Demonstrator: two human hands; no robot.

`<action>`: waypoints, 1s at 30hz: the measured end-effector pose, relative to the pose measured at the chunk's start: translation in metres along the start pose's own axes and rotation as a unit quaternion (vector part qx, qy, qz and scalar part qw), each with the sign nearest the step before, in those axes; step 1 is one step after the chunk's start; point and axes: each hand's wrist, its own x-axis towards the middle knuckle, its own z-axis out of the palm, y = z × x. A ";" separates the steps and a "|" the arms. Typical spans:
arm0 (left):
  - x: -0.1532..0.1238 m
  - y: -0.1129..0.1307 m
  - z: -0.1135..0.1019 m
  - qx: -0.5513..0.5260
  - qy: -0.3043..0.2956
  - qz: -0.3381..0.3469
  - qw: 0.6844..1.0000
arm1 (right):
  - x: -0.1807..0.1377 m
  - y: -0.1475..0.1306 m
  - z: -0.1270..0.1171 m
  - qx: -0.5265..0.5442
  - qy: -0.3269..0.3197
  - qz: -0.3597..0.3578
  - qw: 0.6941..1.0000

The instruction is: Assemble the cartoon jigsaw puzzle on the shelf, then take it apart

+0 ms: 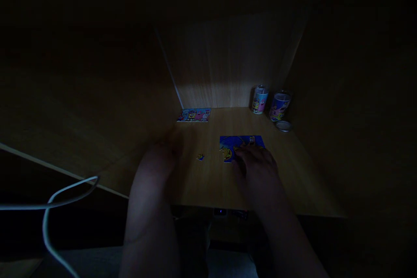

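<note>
A mostly blue jigsaw puzzle (243, 140) with yellow figures lies flat on the wooden surface. My right hand (257, 163) rests over its lower right part, fingers stretched forward and the thumb apart, covering some of the picture. The puzzle's lower left edge is notched. To its left, apart from it, lies one small blue and yellow puzzle piece (200, 157). My left hand (159, 156) is left of that piece, low over the surface; deep shadow hides its fingers.
Another flat cartoon puzzle (194, 115) lies at the back left. Two printed cans, one pink and light blue (259, 100), one purple-blue (279, 106), stand at the back right, beside a round lid (283, 126). Wooden panels enclose the surface. A white cable (48, 206) loops at lower left.
</note>
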 end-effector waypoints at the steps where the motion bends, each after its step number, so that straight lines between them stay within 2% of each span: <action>1: -0.002 0.001 0.000 -0.010 -0.007 -0.011 1.000 | 0.000 0.000 0.000 0.001 0.001 0.000 1.000; 3: -0.006 0.007 -0.001 -0.063 -0.017 -0.029 0.997 | 0.000 -0.001 0.000 0.000 -0.001 0.000 1.000; 5: -0.010 0.020 0.000 -0.168 -0.018 -0.009 0.986 | -0.001 -0.001 0.000 -0.004 0.000 0.000 1.000; 8: -0.015 0.046 0.007 -0.330 -0.030 0.086 0.940 | -0.001 -0.001 0.001 -0.006 0.006 -0.004 1.000; 11: -0.015 0.069 0.018 -0.396 -0.050 0.154 0.904 | -0.002 -0.001 -0.001 -0.001 0.011 -0.007 1.000; 14: -0.014 0.079 0.028 -0.399 -0.046 0.156 0.903 | -0.001 -0.004 -0.003 -0.002 0.008 -0.007 1.000; 22: -0.016 0.082 0.036 -0.363 -0.012 0.141 0.921 | -0.002 -0.002 0.001 -0.013 -0.002 -0.004 1.000; 26: -0.017 0.090 0.036 -0.329 0.009 0.119 0.937 | -0.002 -0.001 0.002 -0.022 -0.002 -0.004 1.000; 30: -0.018 0.095 0.033 -0.262 0.004 0.104 0.959 | -0.002 -0.001 0.001 -0.020 -0.004 -0.009 1.000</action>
